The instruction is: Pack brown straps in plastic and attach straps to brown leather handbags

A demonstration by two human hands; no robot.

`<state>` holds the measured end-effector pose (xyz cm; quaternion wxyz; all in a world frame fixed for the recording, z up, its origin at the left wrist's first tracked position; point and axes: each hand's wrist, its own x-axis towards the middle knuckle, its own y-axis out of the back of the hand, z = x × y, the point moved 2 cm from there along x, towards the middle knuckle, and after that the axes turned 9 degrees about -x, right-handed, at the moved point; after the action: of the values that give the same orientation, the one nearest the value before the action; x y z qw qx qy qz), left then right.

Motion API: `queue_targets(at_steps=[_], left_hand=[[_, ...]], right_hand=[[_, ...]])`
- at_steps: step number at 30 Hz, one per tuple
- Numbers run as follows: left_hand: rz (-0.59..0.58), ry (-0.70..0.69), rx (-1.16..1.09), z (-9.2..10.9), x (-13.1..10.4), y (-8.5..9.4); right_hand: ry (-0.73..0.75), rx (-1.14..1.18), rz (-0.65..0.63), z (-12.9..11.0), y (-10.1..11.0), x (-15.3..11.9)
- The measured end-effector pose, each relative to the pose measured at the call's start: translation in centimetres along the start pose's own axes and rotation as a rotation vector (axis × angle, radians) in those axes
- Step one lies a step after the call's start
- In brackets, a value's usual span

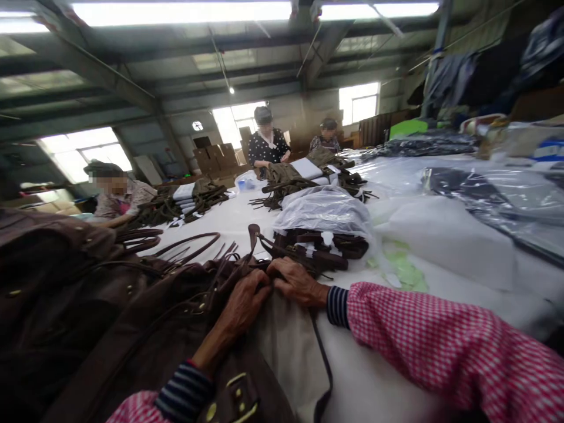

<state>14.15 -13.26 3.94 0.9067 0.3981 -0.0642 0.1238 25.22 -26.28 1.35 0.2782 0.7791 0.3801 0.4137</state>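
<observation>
A dark brown bag [258, 382] with a brass-coloured buckle lies in front of me, a greyish-beige panel [288, 341] showing on its right side. My left hand [244, 302] has its fingers curled onto the bag's upper edge. Close beside it, almost touching, my right hand [299, 282] pinches the same edge at the top of the beige panel. Both sets of fingertips are partly hidden. A brown strap [254, 235] rises just beyond my hands, and a dark edging strip [325, 364] runs down the panel's right side.
More brown bags [57, 282] are heaped on the left. Ahead, a stack of brown goods sits under clear plastic [326, 208], with olive-brown bundles [286, 176] behind. Plastic-wrapped dark items [493, 194] lie right on the white table [374, 364]. Three co-workers [268, 141] are across the table.
</observation>
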Motion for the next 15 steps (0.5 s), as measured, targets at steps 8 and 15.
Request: queue_targets(at_steps=[8, 15], left_hand=[[0.222, 0.1, 0.144, 0.2, -0.5, 0.0], [0.207, 0.129, 0.163, -1.0, -0.3, 0.3]], right_hand=[[-0.017, 0.092, -0.11, 0.2, -1.9, 4.7], [0.028, 0.104, -0.147, -0.5, -0.3, 4.0]])
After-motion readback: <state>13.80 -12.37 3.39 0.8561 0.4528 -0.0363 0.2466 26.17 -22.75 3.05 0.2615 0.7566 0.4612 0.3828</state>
